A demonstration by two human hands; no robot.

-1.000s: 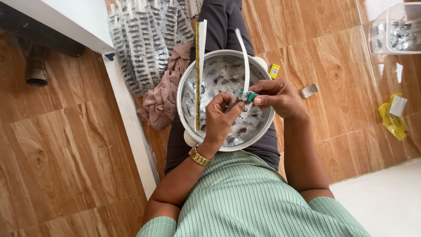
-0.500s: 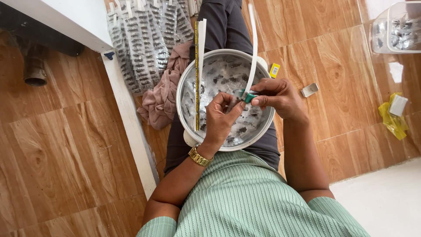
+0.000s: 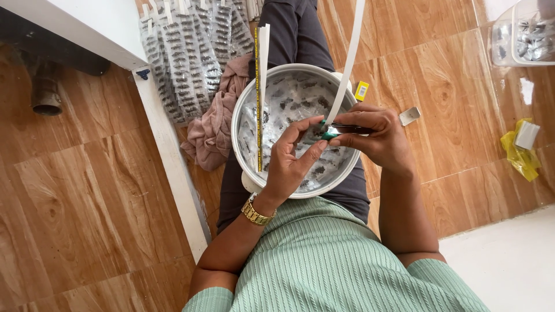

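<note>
Since the frame a second ago, the long white strip (image 3: 348, 63) has straightened: it curved over the bowl then, and it now runs as a stiff slanted line from the fingers up toward the top edge of the picture. Both hands have kept their place over the bowl.

Head view: a person in a green ribbed top sits with a round white bowl (image 3: 241, 118) on the lap, dark trousers beneath it. Inside lie many small silvery packets. The left hand (image 3: 292, 162), with a gold watch (image 3: 256, 212) at the wrist, is partly closed, thumb and forefinger pinched at the lower end of the strip. The right hand (image 3: 370, 136) is closed around a small dark tool with a green part (image 3: 330, 131); what kind of tool it is cannot be told. Tool tip and strip end meet above the bowl's right half. A bundle of narrow strips (image 3: 262, 86) stands upright against the bowl's left inner side. Beside the bowl, to the left, lies a crumpled pink cloth (image 3: 214, 124), and beyond it rows of clear packets (image 3: 185, 58) are spread on the wood-pattern floor (image 3: 75, 190). At the right, well apart, sit a yellow bag (image 3: 520, 156) and a clear box (image 3: 520, 34).
</note>
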